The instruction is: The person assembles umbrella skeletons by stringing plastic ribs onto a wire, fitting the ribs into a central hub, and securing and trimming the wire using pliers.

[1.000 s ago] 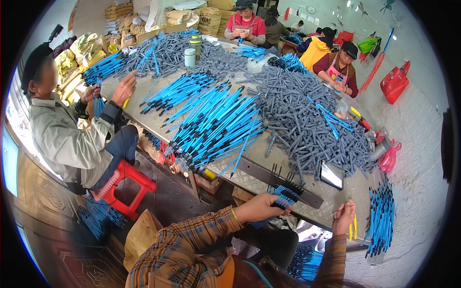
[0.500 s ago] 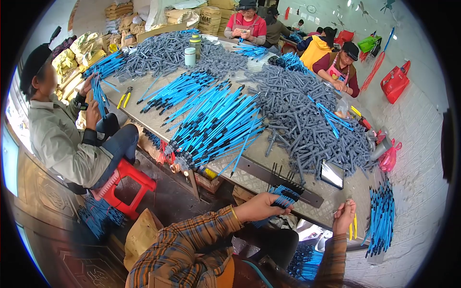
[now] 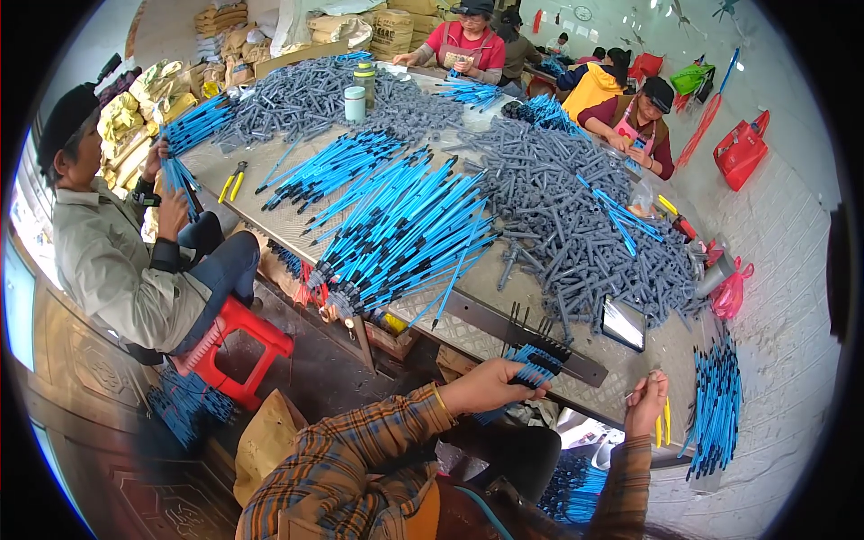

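My left hand [image 3: 490,387] is closed around a bundle of thin blue rods with black ends [image 3: 538,363] at the table's near edge. Just beyond that bundle, a dark flat metal bar [image 3: 468,314] lies on the table, with several thin black pins [image 3: 516,315] standing up by it. Over the near right edge, my right hand [image 3: 646,403] has its fingers pinched together; whatever is in them is too small to make out. Yellow-handled pliers [image 3: 667,421] are right beside that hand. A dark-screened phone-like slab [image 3: 623,325] rests at the edge of the grey pile.
Grey plastic plugs [image 3: 558,216] are heaped at right, with another heap [image 3: 297,99] farther back. Blue rods [image 3: 405,229] spread across the middle. More rods [image 3: 715,405] stand at the right edge. One co-worker [image 3: 126,234] sits left on a red stool [image 3: 238,351]; others work at the far side.
My hands have barely moved. At the back, the co-worker in red has stretched one hand out to the left. The hands of the co-worker in the pink apron have shifted.
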{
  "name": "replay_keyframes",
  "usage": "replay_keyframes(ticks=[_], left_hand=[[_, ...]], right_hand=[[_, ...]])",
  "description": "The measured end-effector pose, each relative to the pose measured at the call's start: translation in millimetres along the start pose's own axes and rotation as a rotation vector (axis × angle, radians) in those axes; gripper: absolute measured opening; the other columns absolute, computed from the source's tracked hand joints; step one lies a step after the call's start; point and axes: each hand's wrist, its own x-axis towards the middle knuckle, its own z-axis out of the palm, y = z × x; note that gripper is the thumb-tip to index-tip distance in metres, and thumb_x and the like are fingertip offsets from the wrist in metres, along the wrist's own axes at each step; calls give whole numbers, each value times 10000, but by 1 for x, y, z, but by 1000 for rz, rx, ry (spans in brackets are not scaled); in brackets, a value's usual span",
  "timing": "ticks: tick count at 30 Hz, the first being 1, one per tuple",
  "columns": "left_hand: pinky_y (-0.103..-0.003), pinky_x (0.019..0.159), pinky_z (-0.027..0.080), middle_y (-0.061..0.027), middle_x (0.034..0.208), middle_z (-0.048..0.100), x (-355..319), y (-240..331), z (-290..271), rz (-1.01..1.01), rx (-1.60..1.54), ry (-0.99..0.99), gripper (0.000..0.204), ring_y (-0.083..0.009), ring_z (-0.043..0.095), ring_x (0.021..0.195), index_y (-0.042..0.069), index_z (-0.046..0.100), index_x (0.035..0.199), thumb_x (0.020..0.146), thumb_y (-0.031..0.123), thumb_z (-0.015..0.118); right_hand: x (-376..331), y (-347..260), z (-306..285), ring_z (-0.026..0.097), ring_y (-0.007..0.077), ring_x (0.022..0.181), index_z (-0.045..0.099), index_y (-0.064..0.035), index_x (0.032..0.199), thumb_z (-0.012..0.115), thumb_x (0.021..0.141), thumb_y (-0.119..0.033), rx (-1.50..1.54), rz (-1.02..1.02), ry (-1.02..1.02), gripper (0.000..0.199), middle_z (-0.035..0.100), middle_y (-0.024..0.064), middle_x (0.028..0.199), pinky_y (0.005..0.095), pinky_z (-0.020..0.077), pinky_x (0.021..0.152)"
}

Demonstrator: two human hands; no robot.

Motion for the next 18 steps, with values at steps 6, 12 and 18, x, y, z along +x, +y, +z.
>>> replay_keyframes(ticks=[6, 12, 18], left_hand=[[-238, 759, 472, -36, 948, 637, -4, 3, 4, -22, -26, 25, 245, -90, 581, 860, 19, 591, 1071, 834, 81, 582], [-208, 752, 445, -15, 932, 633, -5, 11, 7, -7, 143, 33, 215, -57, 555, 846, 23, 616, 1006, 813, 118, 621], [-237, 773, 470, -56, 925, 643, -7, 21, 9, -206, -23, 175, 166, -104, 588, 865, -10, 621, 970, 829, 69, 584]], right_hand=[[-2, 1, -1, 307, 35, 391, 458, -122, 870, 444, 922, -185, 9, -5, -1, 83, 461, -9, 606, 180, 256, 352], [-9, 2, -6, 297, 37, 390, 458, -124, 858, 440, 923, -191, -38, 0, 33, 94, 412, -25, 554, 191, 235, 347], [-1, -8, 9, 311, 42, 420, 500, -103, 888, 450, 924, -199, -112, -35, -90, 114, 400, -26, 537, 193, 240, 372]])
